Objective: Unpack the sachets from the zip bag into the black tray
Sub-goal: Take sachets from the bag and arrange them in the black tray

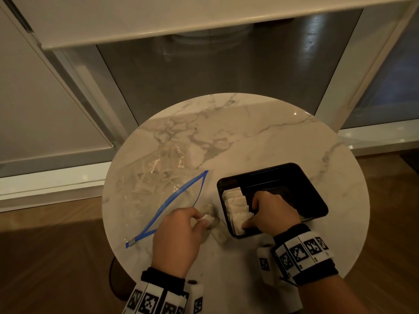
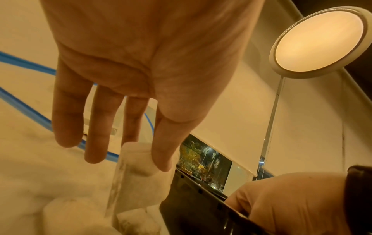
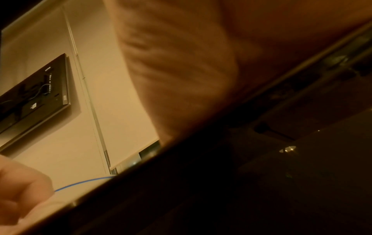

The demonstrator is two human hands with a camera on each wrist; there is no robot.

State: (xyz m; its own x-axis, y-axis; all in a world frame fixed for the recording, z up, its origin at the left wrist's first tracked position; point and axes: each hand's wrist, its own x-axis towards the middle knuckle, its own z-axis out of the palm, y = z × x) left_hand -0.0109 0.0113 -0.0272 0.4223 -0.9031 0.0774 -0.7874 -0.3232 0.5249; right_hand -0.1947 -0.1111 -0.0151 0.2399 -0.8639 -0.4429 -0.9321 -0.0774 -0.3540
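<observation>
- Round marble table [image 1: 260,132], and the black tray [image 1: 301,184] sits toward its near right side. I'll place everything else off the tray.
- Inside the tray, a row of white sachets [image 1: 235,205] stands on edge, packed along its left wall. The rest of the tray floor looks dark and bare from the head view.
- Right hand [image 1: 275,211] is down in the tray, right against that row. Thumb sits on the far end of the stack and the fingers curl around the near end, so it's gripping or squeezing the sachets together.
- The right wrist view is mostly palm plus the dark tray rim [image 3: 141,167], so no help with the fingers there.
- Left hand [image 1: 179,234] is just left of the tray, over the table. In the head view its thumb and fingertips pinch a single sachet [image 1: 207,217].
- In the left wrist view the fingers [image 2: 161,143] point down fairly straight, with one touching the top of that sachet [image 2: 138,167].
- A few more loose sachets [image 1: 215,232] lie on the table between the left hand and the tray's left wall.
- The zip bag [image 1: 158,184] lies flat further left of the tray. It's clear with a blue zip edge, its mouth gapes open toward the tray, and I can't tell what's left inside through the crinkled plastic.
- Both wrists wear bands [image 1: 301,252] with black and white marker squares.
</observation>
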